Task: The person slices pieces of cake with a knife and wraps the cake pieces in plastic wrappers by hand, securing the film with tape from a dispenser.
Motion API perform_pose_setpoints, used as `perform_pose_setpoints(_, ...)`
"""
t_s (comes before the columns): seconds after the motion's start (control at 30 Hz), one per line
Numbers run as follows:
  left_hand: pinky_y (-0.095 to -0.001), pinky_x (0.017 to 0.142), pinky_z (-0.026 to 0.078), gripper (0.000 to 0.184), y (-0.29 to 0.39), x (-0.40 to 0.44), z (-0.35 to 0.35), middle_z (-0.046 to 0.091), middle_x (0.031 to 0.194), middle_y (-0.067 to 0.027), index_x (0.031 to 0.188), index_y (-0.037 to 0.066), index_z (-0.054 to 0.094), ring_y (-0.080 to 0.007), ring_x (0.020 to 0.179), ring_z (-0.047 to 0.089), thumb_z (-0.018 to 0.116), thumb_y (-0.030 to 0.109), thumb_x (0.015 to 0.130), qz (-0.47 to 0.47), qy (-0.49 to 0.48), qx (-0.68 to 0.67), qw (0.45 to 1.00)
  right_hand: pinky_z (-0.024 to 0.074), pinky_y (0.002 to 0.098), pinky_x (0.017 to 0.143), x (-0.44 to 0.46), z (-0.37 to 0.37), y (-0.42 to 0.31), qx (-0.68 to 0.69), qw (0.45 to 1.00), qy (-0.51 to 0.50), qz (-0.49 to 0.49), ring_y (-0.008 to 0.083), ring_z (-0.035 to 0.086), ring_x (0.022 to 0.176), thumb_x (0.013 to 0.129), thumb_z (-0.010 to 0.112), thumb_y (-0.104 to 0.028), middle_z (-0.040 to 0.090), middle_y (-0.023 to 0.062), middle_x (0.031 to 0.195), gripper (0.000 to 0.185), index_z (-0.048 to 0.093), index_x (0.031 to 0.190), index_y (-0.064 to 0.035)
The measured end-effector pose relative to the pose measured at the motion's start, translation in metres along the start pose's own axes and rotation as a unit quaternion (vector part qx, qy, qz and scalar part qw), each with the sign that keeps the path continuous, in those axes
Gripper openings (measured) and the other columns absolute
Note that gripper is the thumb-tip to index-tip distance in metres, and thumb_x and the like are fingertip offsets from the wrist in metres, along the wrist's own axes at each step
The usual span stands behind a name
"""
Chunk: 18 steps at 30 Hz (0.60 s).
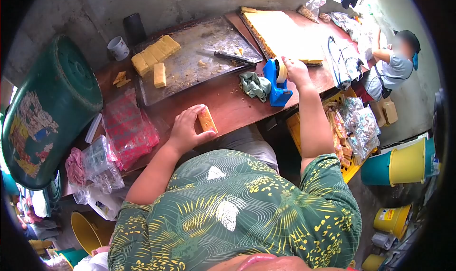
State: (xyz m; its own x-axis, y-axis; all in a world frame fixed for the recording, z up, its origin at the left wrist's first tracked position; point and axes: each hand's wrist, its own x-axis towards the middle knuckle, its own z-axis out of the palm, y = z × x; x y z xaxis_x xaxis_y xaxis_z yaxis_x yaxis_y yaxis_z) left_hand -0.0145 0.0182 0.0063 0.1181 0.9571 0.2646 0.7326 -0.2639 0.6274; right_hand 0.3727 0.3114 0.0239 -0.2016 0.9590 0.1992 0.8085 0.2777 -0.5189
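Blue tape dispenser (280,98) on the worktop (228,118), grey-green cloth (255,86) bunched beside it. Right hand (295,71) is at its tape roll (281,72), fingers bent; can't tell if they pinch the tape. Left hand (189,124) has its grip closed around a cake bar (207,120), thumb near its lower end, fingers at the top, at the near edge of the worktop.

Dark metal tray (183,76): row of cut cake (156,55) at left, one loose slice (160,75) next to it, crumbs, knife (235,57) lying at the right side. Second tray (252,38) holds a large cake slab, pale on top (285,33). White mug (118,48) behind the first tray, contents not visible. Red-printed plastic bags (127,128) lie left of the left hand. Big green bin (61,109) tilted at far left.

Yellow crate (350,174) below, right: bars (336,133) one side, clear plastic packs (363,126) the other. Another person (392,71) at upper right, near the worktop's far end.
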Motion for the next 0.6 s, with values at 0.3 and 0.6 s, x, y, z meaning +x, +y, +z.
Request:
perform_pose_setpoints(0.3,-0.0458,0.115,0.036,0.089,0.001,0.0,-0.001,0.057,0.146,-0.0107,0.14,0.009,0.056,-0.03,0.138,0.051,0.081,0.063,0.074,0.003,0.003,0.004,1.0,0.0555,0.0316,0.075,0.005,-0.016,-0.032,0.221,0.968,0.007,0.115,0.0169,0.067,0.084,0.103,0.06,-0.035,0.071,0.0082,0.102,0.038,0.067,0.125,-0.0053)
perform_pose_setpoints(0.6,-0.0459,0.113,0.038,0.088,0.001,0.002,-0.001,0.059,0.143,-0.0108,0.139,0.009,0.056,-0.0312,0.134,0.054,0.083,0.062,0.073,0.0,0.007,0.002,1.0,0.0491,0.0299,0.104,-0.071,-0.038,-0.037,0.446,0.893,-0.052,0.039,0.0167,0.062,0.118,0.096,0.057,0.004,0.066,0.0094,0.129,0.045,0.056,0.141,0.0042)
